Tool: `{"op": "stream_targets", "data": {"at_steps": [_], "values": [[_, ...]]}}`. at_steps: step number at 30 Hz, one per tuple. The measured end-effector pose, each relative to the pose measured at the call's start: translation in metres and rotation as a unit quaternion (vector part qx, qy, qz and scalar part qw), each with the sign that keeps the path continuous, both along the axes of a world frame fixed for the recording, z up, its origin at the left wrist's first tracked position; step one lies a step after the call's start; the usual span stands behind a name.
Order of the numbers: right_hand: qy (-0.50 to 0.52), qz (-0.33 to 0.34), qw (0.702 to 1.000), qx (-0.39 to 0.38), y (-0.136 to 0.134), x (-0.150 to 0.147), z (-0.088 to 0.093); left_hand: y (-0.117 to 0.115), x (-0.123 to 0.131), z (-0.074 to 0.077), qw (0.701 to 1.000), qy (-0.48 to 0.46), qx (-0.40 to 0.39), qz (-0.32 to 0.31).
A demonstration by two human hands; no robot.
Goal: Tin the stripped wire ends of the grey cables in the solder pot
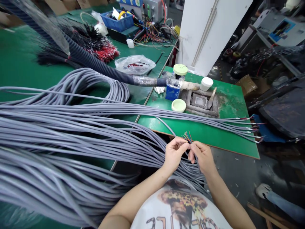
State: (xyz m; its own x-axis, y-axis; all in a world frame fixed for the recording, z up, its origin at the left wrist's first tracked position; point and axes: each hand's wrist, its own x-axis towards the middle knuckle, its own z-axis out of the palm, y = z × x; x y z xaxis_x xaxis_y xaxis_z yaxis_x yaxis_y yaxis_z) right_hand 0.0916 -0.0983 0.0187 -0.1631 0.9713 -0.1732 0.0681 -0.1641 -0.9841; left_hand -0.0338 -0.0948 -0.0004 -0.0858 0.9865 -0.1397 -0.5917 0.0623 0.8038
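Observation:
Close in front of my chest, both hands meet at the end of a grey cable, where a fan of thin coloured wires (187, 136) sticks up. My left hand (175, 151) pinches at the base of these wires with thumb and forefinger. Wrapped round the same end from the other side, my right hand (201, 156) is closed on the grey cable, which hangs down below it. A large bundle of grey cables (100, 140) runs from the left towards my hands. More cables (214, 121) lie across the green board, their stripped ends pointing right.
A ribbed hose (114, 73) crosses above the bench to a soldering pot (200, 101). Around it stand a blue box (172, 91), a white cup (206, 83) and a pale green lid (178, 105). Further back are a plastic bag (135, 64) and a blue bin (118, 23). A person's shoe (263, 190) shows at right.

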Motion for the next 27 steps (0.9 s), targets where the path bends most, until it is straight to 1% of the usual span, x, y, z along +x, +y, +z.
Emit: {"op": "stream_targets", "data": {"at_steps": [3,8,10,14,18,21,27], "values": [[0.003,0.006,1.000,0.002,0.000,-0.002,0.001,0.000,0.001,0.000,1.000,-0.013,-0.002,0.007],[0.051,-0.001,0.999,-0.011,0.000,-0.004,-0.002,0.000,0.003,-0.004,0.997,-0.064,-0.046,-0.007],[0.080,0.000,0.997,-0.022,0.000,-0.005,-0.003,0.001,0.004,-0.004,0.991,-0.106,-0.075,-0.035],[0.108,0.014,0.993,-0.040,0.001,-0.006,-0.004,0.005,0.006,-0.005,0.967,-0.190,-0.113,-0.124],[0.116,0.021,0.992,-0.048,0.002,-0.007,-0.003,0.011,0.007,-0.006,0.954,-0.220,-0.121,-0.167],[0.120,0.023,0.991,-0.056,0.003,-0.007,-0.002,0.015,0.005,-0.006,0.952,-0.224,-0.113,-0.174],[0.108,0.022,0.992,-0.068,0.003,-0.008,0.001,0.018,0.000,-0.004,0.957,-0.217,-0.097,-0.166]]}}
